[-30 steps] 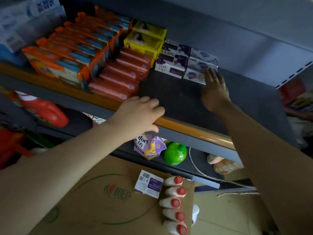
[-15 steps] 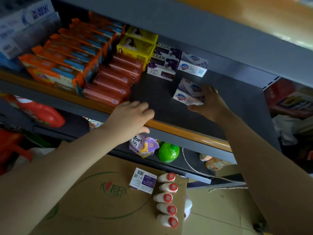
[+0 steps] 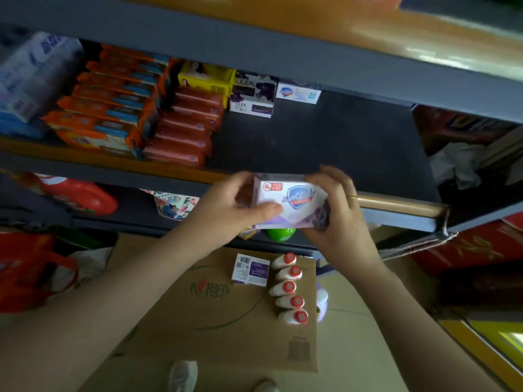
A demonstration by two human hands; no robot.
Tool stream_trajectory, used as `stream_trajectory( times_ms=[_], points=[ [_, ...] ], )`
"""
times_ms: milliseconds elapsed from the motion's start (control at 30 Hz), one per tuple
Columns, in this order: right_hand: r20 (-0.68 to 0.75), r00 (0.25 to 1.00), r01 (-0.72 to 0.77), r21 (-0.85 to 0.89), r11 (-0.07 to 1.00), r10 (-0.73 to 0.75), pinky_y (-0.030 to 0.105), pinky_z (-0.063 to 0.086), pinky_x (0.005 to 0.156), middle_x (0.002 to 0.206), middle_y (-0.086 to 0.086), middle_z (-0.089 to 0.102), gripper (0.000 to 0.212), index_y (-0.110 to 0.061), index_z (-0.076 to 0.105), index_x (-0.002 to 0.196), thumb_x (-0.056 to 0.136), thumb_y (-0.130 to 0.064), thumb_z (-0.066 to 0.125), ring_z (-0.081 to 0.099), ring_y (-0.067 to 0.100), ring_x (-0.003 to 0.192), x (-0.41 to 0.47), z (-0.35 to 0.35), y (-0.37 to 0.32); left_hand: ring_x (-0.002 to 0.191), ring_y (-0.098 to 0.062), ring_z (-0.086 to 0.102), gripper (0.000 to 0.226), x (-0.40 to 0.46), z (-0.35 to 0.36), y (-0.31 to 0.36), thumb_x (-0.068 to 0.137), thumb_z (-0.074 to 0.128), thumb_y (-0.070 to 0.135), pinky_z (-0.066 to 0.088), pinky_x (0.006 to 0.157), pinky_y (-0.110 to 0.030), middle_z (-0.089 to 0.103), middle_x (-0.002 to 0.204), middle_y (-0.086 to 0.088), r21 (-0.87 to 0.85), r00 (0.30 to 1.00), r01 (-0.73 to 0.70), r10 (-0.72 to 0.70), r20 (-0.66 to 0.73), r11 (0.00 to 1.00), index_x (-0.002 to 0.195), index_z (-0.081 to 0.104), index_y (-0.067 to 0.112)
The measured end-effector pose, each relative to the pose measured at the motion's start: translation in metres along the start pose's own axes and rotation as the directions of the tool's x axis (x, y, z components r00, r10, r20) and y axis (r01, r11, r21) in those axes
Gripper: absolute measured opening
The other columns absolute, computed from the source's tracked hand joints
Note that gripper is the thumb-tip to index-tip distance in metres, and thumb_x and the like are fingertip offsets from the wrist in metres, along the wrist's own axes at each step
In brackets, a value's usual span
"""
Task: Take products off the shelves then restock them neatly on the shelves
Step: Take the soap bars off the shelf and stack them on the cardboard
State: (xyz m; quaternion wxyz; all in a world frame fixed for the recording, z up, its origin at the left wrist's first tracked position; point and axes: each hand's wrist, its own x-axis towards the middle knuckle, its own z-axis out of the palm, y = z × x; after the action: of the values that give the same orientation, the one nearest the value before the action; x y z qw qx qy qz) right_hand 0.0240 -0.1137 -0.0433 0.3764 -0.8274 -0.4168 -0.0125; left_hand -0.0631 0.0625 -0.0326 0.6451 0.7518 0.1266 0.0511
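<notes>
Head view: at the centre of the frame both hands hold a Safeguard soap box [image 3: 294, 200] in front of the orange lip of the shelf [image 3: 325, 142]. The left hand [image 3: 226, 206] has its thumb curled over the printed face and fingers behind; the right hand [image 3: 336, 210] cups the right end, fingers wrapped round it, so each grip is clamped on the box. There may be a second box stacked underneath, but I cannot tell.

The box looks light and stiff, thin card that would dent if squeezed hard. It is best held by its short ends or flat faces, as it is now. The printed surface seems smooth, perhaps a little slippery.

On the shelf in the upper part of the frame stand another Safeguard box [image 3: 298, 93], Lux boxes [image 3: 252, 104], yellow boxes [image 3: 205, 80], red packs [image 3: 184, 131] and orange packs [image 3: 107, 108]. The dark shelf floor to their right is flat and matte.

Lower centre, a cardboard carton [image 3: 215, 315] carries a small purple-and-white box [image 3: 250, 269] and a row of white bottles with red caps [image 3: 290, 288]. Pale floor tiles show at the lower right, and the light is dim.
</notes>
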Motion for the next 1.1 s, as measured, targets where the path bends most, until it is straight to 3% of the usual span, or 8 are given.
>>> stream_trajectory(
  times_ms=[100,167,367,533,733,833,967,1100],
  points=[
    [0.159,0.958,-0.282,0.354,0.892,0.239,0.017,0.052,0.086,0.125,-0.009,0.047,0.084,-0.044,0.023,0.124,0.067,-0.016,0.079,0.056,0.009,0.114,-0.024,-0.004,-0.016,0.087,-0.002,0.064,0.039,-0.014,-0.005,-0.007,0.062,0.073,0.042,0.053,0.079,-0.029,0.068,0.094,0.020,0.093,0.999,-0.024,0.021,0.032,0.995,0.097,0.059,0.033],
    [0.246,0.901,-0.434,0.538,0.723,0.357,0.019,0.054,0.079,0.113,-0.009,0.057,0.076,-0.035,0.028,0.127,0.068,-0.020,0.074,0.063,0.007,0.103,-0.036,-0.007,-0.018,0.091,-0.001,0.063,0.041,-0.023,-0.005,-0.010,0.061,0.073,0.048,0.052,0.080,-0.026,0.063,0.097,0.027,0.126,0.996,-0.059,0.051,0.066,0.990,0.098,0.057,0.042],
    [0.243,0.890,-0.444,0.659,0.607,0.386,0.022,0.052,0.082,0.105,-0.006,0.071,0.039,-0.015,0.059,0.109,0.072,-0.015,0.072,0.066,0.013,0.101,-0.053,0.002,-0.022,0.103,-0.003,0.059,0.043,-0.038,0.001,-0.019,0.063,0.070,0.033,0.049,0.088,-0.023,0.062,0.098,0.030,-0.067,0.997,-0.028,0.033,0.071,0.997,0.102,0.052,0.040],
    [-0.022,0.940,-0.306,0.379,0.873,0.339,0.018,0.052,0.079,0.102,-0.002,0.063,0.042,-0.033,0.053,0.103,0.073,-0.016,0.076,0.060,0.009,0.098,-0.054,0.008,-0.033,0.107,-0.005,0.058,0.051,-0.038,-0.004,-0.036,0.073,0.074,0.005,0.045,0.088,-0.020,0.062,0.107,0.014,-0.107,0.997,-0.012,0.021,0.080,0.994,0.102,0.056,0.043],
    [-0.160,0.976,-0.137,0.060,0.989,0.145,0.007,0.040,0.070,0.100,-0.004,0.052,0.045,-0.004,0.060,0.102,0.074,-0.038,0.067,0.046,0.000,0.092,-0.056,0.015,-0.044,0.095,-0.005,0.062,0.043,-0.043,0.004,-0.046,0.077,0.063,-0.006,0.050,0.081,-0.021,0.059,0.113,0.004,-0.223,0.990,0.089,-0.061,0.130,0.971,0.109,0.053,0.022],
    [-0.157,0.981,-0.110,0.049,0.993,0.116,0.009,0.042,0.074,0.104,0.001,0.056,0.039,-0.010,0.058,0.106,0.073,-0.024,0.074,0.047,0.002,0.099,-0.063,0.017,-0.038,0.102,-0.011,0.062,0.040,-0.045,0.007,-0.055,0.078,0.067,0.004,0.051,0.086,-0.027,0.064,0.113,0.004,-0.288,0.977,0.177,-0.132,0.168,0.941,0.110,0.055,0.025],
    [-0.149,0.988,-0.025,0.108,0.994,0.041,0.018,0.045,0.082,0.112,0.004,0.053,0.040,-0.020,0.052,0.108,0.074,-0.006,0.070,0.049,0.009,0.108,-0.075,0.015,-0.030,0.098,-0.016,0.064,0.038,-0.040,0.008,-0.054,0.090,0.046,0.043,0.053,0.089,-0.032,0.067,0.104,-0.004,-0.496,0.909,0.415,-0.324,0.263,0.763,0.113,0.055,0.015],
    [-0.066,0.993,-0.084,0.205,0.975,0.100,0.012,0.043,0.084,0.126,0.001,0.044,0.047,-0.025,0.052,0.111,0.075,-0.002,0.071,0.043,0.001,0.118,-0.083,0.021,-0.025,0.078,-0.014,0.067,0.041,-0.040,0.015,-0.043,0.074,0.051,0.041,0.057,0.067,-0.027,0.069,0.090,-0.007,-0.429,0.834,0.548,-0.423,0.355,0.719,0.102,0.060,0.012]
  ],
)
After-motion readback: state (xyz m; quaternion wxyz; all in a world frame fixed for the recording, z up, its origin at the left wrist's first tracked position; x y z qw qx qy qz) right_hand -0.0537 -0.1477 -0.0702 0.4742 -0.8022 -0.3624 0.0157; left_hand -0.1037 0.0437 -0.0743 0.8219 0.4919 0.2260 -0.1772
